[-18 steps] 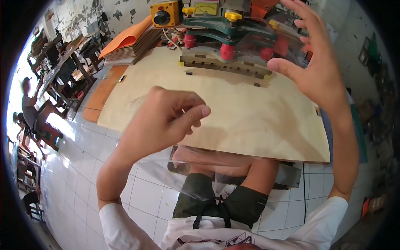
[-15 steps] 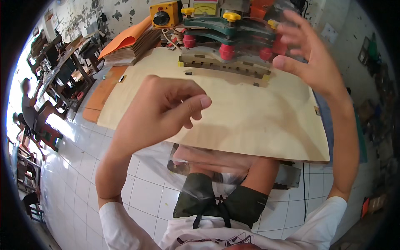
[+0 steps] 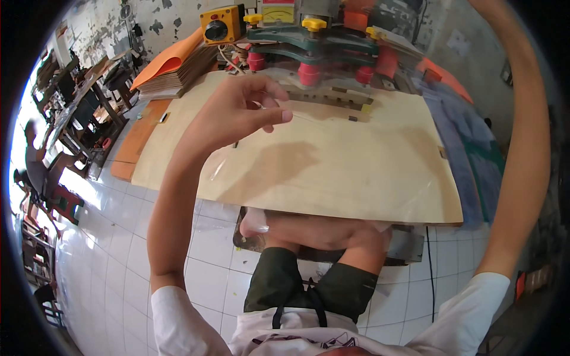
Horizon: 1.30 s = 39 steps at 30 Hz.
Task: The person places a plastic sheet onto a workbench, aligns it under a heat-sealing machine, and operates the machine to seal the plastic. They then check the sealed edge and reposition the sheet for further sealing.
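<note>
Your right hand has gone up out of view, can't tell its grip | left hand (image 3: 237, 115) pinches clear film (image 3: 309, 118) | green press (image 3: 314, 44) at 12 | tan board (image 3: 332, 160) | white tile floor (image 3: 119, 237)

Machine (image 3: 309, 35) behind board (image 3: 332, 160)

A thin clear plastic sheet (image 3: 332, 148), nearly see-through, hangs pinched at its upper edge above the plywood board (image 3: 356, 178).
</note>
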### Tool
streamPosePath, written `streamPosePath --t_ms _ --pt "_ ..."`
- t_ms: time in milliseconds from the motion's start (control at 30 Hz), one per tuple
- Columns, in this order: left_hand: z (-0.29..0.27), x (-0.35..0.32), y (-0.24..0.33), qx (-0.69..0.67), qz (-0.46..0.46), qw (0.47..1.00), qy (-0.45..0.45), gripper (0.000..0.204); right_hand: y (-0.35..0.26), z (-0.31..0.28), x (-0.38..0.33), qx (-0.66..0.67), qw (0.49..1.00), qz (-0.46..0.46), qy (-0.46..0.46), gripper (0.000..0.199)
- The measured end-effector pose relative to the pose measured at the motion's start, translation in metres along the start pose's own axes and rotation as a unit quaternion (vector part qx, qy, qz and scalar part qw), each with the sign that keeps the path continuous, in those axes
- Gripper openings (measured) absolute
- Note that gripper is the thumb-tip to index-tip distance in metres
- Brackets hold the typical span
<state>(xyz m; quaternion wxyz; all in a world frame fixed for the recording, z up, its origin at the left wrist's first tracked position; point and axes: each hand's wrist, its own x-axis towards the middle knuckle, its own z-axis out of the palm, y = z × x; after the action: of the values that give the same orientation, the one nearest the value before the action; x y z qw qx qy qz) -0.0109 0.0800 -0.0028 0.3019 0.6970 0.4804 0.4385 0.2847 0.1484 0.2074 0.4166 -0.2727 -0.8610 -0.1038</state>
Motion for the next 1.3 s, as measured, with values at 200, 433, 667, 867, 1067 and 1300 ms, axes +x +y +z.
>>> streamPosePath --t_ms 200,433,667,867,1067,1300 --pt "0.010 0.031 -0.045 -0.024 -0.032 0.998 -0.055 0.018 -0.048 0.023 -0.029 -0.103 0.993 -0.049 0.006 0.006" --pt "0.002 0.026 -0.113 -0.061 -0.067 0.996 -0.025 0.017 -0.058 0.043 -0.112 0.181 0.911 -0.100 -0.357 0.031" --pt "0.012 0.026 -0.109 -0.076 -0.036 0.996 -0.008 0.016 0.038 0.103 -0.173 0.230 0.900 0.169 -0.329 0.031" --pt "0.012 0.020 -0.112 -0.132 0.011 0.991 0.018 0.018 0.081 0.155 -0.227 0.207 0.861 0.220 -0.409 0.024" --pt "-0.014 0.010 -0.122 -0.128 0.033 0.991 -0.029 0.018 0.078 0.143 -0.231 0.335 0.810 0.322 -0.358 0.013" --pt "-0.026 0.003 -0.079 0.087 -0.062 0.994 -0.026 0.032 0.046 0.117 -0.214 0.197 0.926 0.228 -0.227 0.008"
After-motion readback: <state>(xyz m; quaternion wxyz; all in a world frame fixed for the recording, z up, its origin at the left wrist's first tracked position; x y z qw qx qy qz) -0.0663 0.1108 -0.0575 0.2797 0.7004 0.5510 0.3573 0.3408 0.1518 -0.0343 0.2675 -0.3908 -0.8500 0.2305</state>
